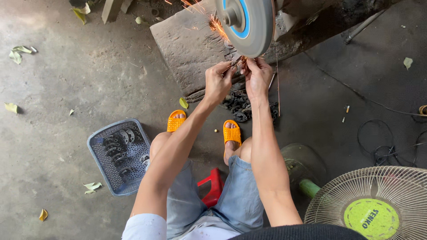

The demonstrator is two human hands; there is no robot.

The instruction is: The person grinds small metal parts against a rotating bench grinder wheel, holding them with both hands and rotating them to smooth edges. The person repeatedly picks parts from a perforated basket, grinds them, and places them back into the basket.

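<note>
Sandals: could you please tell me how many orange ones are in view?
2: the left sandal and the right sandal, both worn, on the concrete floor below the grinding wheel. None seems hidden.

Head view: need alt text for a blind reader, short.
Both hands, left hand and right hand, press a small dark metal piece against a spinning grey grinding wheel with a blue centre, throwing orange sparks. The person sits low in orange slotted sandals on concrete; a grey perforated plastic basket of metal rings lies to their left.
</note>
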